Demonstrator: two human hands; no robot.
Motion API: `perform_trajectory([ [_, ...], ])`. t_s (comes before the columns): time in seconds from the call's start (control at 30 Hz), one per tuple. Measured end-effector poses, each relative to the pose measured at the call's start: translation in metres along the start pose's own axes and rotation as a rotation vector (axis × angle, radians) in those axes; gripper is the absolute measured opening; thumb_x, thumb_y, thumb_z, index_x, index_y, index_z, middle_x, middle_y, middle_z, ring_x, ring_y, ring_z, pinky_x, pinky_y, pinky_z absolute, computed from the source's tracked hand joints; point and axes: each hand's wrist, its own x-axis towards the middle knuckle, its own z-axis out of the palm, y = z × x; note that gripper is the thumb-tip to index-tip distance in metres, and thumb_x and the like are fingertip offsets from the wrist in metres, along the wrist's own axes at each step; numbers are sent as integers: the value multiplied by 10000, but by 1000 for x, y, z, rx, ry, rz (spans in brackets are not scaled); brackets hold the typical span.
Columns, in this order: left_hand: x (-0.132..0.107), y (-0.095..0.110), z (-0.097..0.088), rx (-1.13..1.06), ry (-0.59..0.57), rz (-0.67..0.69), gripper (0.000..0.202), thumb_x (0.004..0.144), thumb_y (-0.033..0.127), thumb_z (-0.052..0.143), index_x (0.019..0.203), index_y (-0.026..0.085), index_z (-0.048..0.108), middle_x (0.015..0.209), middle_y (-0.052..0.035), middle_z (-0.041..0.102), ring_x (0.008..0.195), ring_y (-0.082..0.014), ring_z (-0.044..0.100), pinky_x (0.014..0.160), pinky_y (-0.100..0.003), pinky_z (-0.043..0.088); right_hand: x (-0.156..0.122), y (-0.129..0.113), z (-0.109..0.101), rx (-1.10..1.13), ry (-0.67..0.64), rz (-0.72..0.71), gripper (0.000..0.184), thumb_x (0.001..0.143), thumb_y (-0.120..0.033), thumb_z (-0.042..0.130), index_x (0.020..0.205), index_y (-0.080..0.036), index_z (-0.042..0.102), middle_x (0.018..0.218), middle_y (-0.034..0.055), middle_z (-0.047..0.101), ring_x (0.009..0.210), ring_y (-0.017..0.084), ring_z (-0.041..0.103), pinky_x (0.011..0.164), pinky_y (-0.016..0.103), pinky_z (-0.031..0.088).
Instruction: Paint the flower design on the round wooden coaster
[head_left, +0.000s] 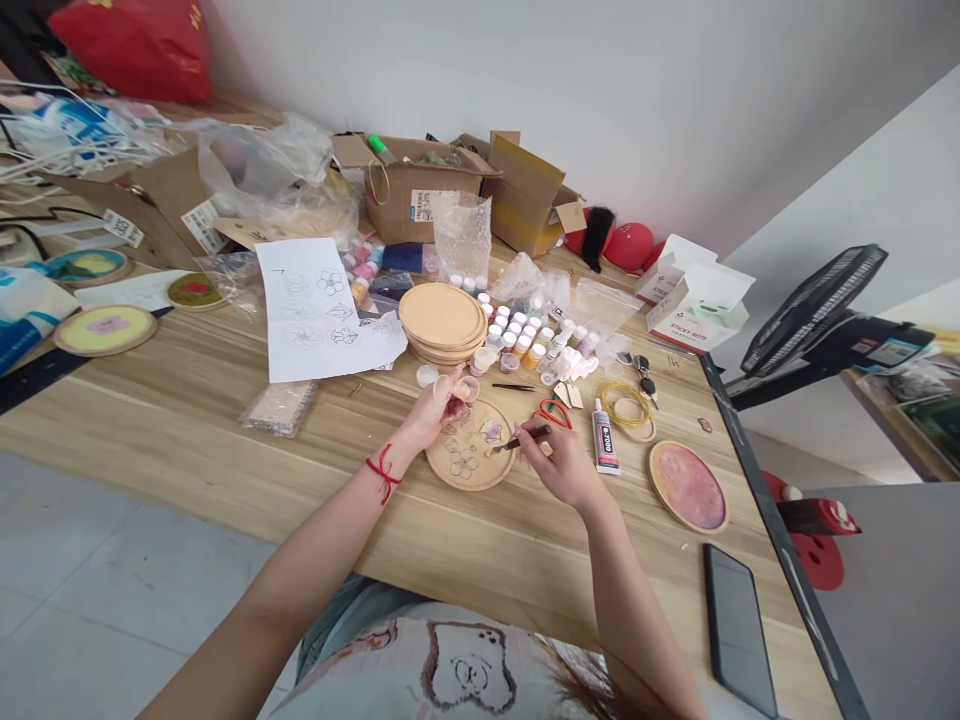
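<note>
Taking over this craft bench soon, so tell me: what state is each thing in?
Left hand, holding a small clear cup
Right hand, holding a fine paintbrush
Wooden disc, flowers outlined, one painted purple
Stacked wooden discs, unpainted
Pink-painted wooden disc, lying flat
B-7000 glue tube, lying flat
Phone, face up, screen dark
Cardboard box, flaps open

Pale wooden disc with brown flower outlines, one petal perhaps lilac, red wrist string
</note>
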Motion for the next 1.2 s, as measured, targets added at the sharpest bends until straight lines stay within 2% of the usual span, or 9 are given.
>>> perform_trajectory([
  [0.33, 1, 0, -1, -37, -43, -22, 431, 787, 598, 644, 741, 171, 616, 617, 8, 532, 496, -84, 407, 451, -229, 248, 1, -2, 1, -2, -7, 2, 217, 966, -331, 492, 873, -202, 639, 809, 58, 724, 683, 184, 650, 635, 307, 501],
  [0.97, 1, 0, -1, -39, -21, -29, 415, 798, 583, 636, 740, 173, 614, 658, -2, 581, 512, -94, 443, 470, -242, 272, 1, -1, 0, -16, 27, -21, 271, 979, -381, 475, 877, -207, 656, 825, 67, 734, 730, 202, 683, 645, 315, 520],
  [1.2, 2, -2, -2, -29, -22, -30, 446, 786, 608, 639, 747, 165, 621, 664, -10, 596, 501, -85, 445, 461, -230, 282, 0, -3, 1, -17, 15, -17, 275, 980, -395, 476, 879, -209, 652, 820, 64, 737, 684, 191, 665, 623, 309, 510],
])
